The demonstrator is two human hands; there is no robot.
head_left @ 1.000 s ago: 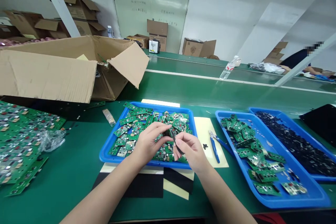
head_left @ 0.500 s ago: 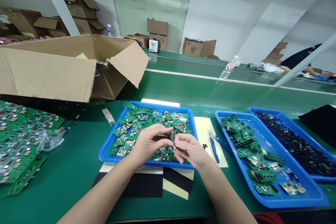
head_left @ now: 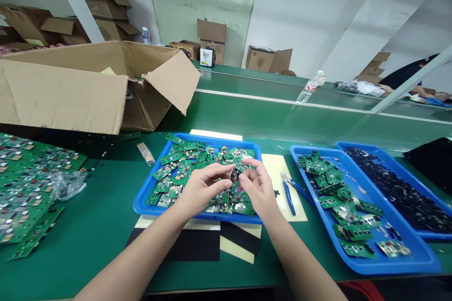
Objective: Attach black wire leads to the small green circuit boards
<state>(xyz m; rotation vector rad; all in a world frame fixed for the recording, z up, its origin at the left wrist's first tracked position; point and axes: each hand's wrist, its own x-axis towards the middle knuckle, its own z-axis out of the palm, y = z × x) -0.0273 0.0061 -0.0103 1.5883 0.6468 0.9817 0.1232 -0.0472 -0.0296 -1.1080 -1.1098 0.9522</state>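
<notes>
Both hands meet over a blue tray (head_left: 141, 200) heaped with small green circuit boards (head_left: 183, 164). My left hand (head_left: 203, 188) pinches one small green circuit board (head_left: 232, 175) by its edge, held upright. My right hand (head_left: 256, 186) is closed on the same board from the other side, with a small dark part between its fingers. What that dark part is cannot be made out.
Blue-handled pliers (head_left: 288, 193) lie on a yellow sheet right of the tray. A second blue tray (head_left: 406, 263) holds more boards, a third (head_left: 388, 155) holds black parts. Board panels (head_left: 24, 183) cover the left. An open cardboard box (head_left: 81, 89) stands behind. A bottle (head_left: 309, 88) lies on the conveyor.
Both hands have lifted slightly and moved away from me over the tray, still holding the small board. My right hand's fingers have turned upward around it.
</notes>
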